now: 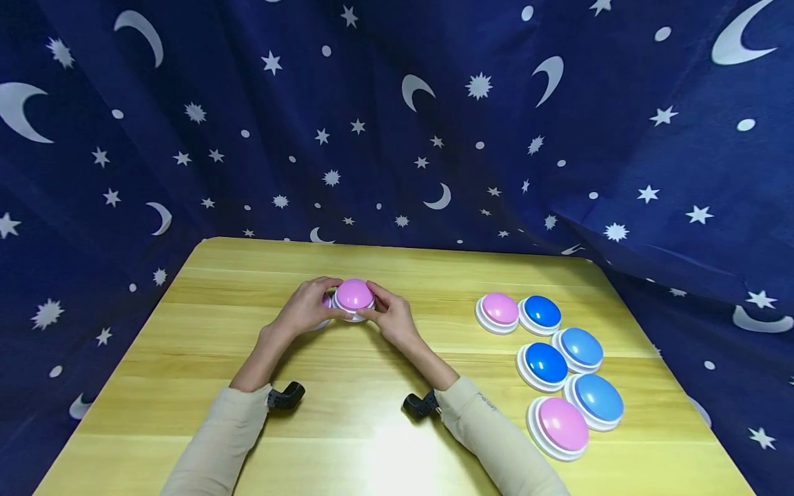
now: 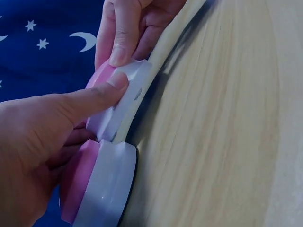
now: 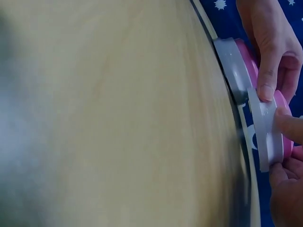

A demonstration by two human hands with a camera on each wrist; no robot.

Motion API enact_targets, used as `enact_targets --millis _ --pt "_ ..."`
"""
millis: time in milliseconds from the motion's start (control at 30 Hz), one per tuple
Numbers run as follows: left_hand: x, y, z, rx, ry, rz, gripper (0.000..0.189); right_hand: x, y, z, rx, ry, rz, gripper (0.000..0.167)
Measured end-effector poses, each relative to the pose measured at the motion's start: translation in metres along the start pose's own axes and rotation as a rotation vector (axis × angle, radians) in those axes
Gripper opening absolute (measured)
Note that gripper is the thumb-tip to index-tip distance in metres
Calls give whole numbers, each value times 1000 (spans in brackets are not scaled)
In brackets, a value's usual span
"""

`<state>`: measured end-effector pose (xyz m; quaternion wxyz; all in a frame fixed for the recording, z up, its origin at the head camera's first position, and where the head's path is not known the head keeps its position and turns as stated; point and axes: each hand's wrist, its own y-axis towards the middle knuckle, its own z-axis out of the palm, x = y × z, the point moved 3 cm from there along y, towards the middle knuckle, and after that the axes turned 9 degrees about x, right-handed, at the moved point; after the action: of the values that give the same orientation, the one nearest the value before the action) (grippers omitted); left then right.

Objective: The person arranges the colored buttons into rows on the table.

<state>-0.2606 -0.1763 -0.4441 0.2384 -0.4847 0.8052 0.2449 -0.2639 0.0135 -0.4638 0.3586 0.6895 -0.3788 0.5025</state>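
Note:
Both hands grip one pink dome push button [image 1: 354, 294] with a white round base, over the back-left part of the table. My left hand [image 1: 304, 306] holds its left side, thumb on the white base. From the right, my right hand [image 1: 395, 318] pinches the same button, its thumb near the left thumb. In the right wrist view, dark curtain shows between the held button's base and the table edge. A second pink button [image 2: 104, 189] stands on the table just left of it, partly hidden by the left hand in the head view.
At the table's right are a far pink button [image 1: 500, 308], dark blue buttons [image 1: 542, 311], light blue buttons [image 1: 581, 346] and a near pink button [image 1: 563, 424]. A blue star-patterned curtain [image 1: 372, 151] hangs behind the wooden table [image 1: 347, 406]. Black wrist cameras [image 1: 287, 396] stick out from the sleeves.

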Motion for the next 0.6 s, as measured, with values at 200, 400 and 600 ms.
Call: enact_targets --millis 200,400,600 --pt "2 0 3 19 47 1 67 -6 2 2 -4 -31 -6 59" --pt "1 3 5 30 65 12 67 -9 2 -1 -4 -61 4 60" --pt "2 6 7 69 106 10 65 -9 2 -2 -8 -100 -6 59"
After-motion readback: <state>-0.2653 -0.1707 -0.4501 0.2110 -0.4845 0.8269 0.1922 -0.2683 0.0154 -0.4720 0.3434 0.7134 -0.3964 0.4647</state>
